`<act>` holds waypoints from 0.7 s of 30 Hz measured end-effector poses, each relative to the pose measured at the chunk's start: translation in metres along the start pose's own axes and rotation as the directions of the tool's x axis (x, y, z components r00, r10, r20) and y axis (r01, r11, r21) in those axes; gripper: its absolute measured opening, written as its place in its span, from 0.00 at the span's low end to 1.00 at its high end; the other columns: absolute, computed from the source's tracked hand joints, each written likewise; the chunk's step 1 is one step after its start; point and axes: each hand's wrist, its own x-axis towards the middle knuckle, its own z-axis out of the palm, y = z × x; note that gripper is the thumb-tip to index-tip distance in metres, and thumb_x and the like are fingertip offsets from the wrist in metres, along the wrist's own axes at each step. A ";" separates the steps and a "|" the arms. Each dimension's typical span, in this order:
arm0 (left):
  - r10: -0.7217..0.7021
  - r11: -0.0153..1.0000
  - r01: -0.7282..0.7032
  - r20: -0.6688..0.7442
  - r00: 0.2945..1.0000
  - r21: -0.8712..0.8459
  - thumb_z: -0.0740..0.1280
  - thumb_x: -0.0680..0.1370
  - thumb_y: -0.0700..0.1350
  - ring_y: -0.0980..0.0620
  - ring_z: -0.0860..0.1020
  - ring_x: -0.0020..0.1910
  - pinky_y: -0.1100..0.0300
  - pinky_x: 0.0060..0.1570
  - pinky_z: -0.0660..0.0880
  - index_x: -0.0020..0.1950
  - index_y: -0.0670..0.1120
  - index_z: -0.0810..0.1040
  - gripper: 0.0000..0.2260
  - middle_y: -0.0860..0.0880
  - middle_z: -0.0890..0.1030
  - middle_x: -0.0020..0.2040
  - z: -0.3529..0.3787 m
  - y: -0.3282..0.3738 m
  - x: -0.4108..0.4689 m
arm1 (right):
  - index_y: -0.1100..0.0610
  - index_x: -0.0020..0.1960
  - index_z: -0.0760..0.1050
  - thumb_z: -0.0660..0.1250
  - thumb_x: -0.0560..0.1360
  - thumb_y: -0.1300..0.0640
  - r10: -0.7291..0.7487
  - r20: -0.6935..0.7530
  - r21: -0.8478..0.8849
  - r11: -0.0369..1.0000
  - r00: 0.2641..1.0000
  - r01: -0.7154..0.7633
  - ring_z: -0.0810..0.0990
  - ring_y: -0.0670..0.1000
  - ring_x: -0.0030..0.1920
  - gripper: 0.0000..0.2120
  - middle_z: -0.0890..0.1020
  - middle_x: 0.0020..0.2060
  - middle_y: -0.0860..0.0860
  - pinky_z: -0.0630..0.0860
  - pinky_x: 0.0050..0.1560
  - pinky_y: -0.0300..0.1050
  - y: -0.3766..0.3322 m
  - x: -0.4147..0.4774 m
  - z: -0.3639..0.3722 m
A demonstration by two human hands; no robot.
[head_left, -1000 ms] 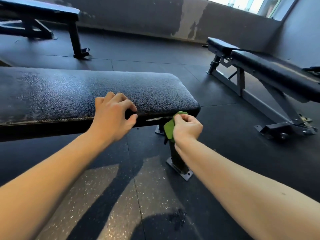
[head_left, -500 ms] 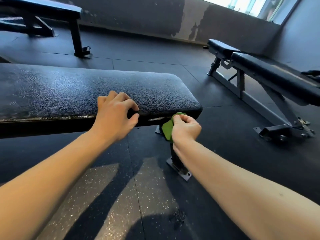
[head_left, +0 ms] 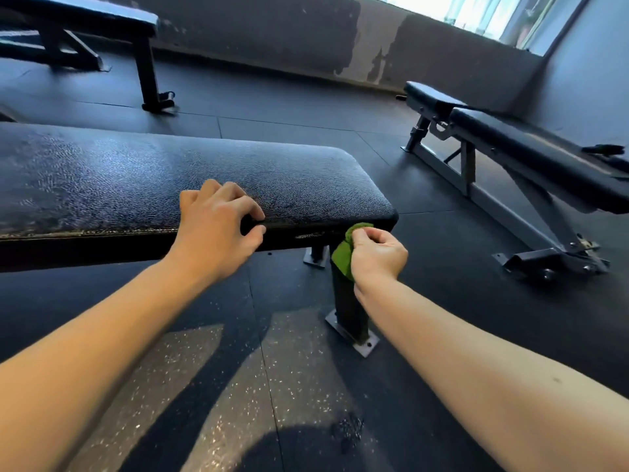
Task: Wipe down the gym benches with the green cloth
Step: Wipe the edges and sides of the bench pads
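I get single view: head camera, wide-angle, worn on person, facing forward and pitched down. Sits close over near end of flat bench. Forearms enter from bottom corners, left hand gripping its edge, right hand with green cloth near centre frame. Farther out I see adjustable bench at right, second flat bench top left, window top right (straight lines bow toward edges). Rubber floor fills lower frame.
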 end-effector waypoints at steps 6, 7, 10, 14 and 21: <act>0.008 1.000 -0.008 -0.015 1.000 0.010 0.73 0.75 0.52 0.46 0.72 0.57 0.50 0.56 0.58 0.49 0.53 0.83 0.06 0.52 0.80 0.52 0.003 -0.001 0.000 | 0.58 0.41 0.82 0.74 0.74 0.62 0.041 0.058 0.029 0.999 0.997 -0.043 0.76 0.43 0.28 0.03 0.79 0.29 0.47 0.72 0.30 0.35 0.003 -0.034 0.022; 0.007 1.000 -0.007 -0.021 1.000 0.014 0.71 0.74 0.53 0.46 0.72 0.56 0.50 0.56 0.58 0.48 0.53 0.83 0.06 0.52 0.80 0.51 0.005 -0.001 -0.001 | 0.60 0.42 0.82 0.73 0.74 0.64 0.037 0.118 0.051 0.998 0.992 -0.043 0.75 0.41 0.26 0.02 0.78 0.28 0.48 0.71 0.28 0.34 0.004 -0.040 0.024; 0.003 0.999 -0.002 -0.040 0.999 0.043 0.67 0.72 0.55 0.45 0.73 0.54 0.49 0.55 0.60 0.46 0.51 0.82 0.10 0.51 0.79 0.49 0.011 0.002 -0.001 | 0.60 0.40 0.83 0.75 0.73 0.64 0.029 0.244 0.065 0.997 0.969 -0.046 0.76 0.42 0.28 0.04 0.80 0.29 0.49 0.76 0.33 0.38 0.012 -0.055 0.033; -0.004 0.998 0.007 -0.049 0.999 0.058 0.66 0.72 0.55 0.45 0.72 0.54 0.50 0.55 0.59 0.47 0.51 0.82 0.11 0.52 0.79 0.49 0.011 0.002 -0.002 | 0.56 0.37 0.82 0.76 0.72 0.63 0.052 0.154 0.033 0.998 0.987 -0.058 0.78 0.45 0.31 0.07 0.81 0.30 0.49 0.77 0.33 0.38 0.003 -0.032 0.017; 0.002 0.999 0.000 -0.036 0.999 0.053 0.66 0.73 0.56 0.44 0.73 0.55 0.49 0.56 0.59 0.47 0.52 0.83 0.11 0.52 0.80 0.50 0.008 0.000 -0.003 | 0.58 0.44 0.82 0.74 0.74 0.62 0.031 -0.025 0.101 0.995 0.999 -0.029 0.78 0.44 0.33 0.02 0.80 0.33 0.47 0.75 0.31 0.30 -0.013 -0.010 0.007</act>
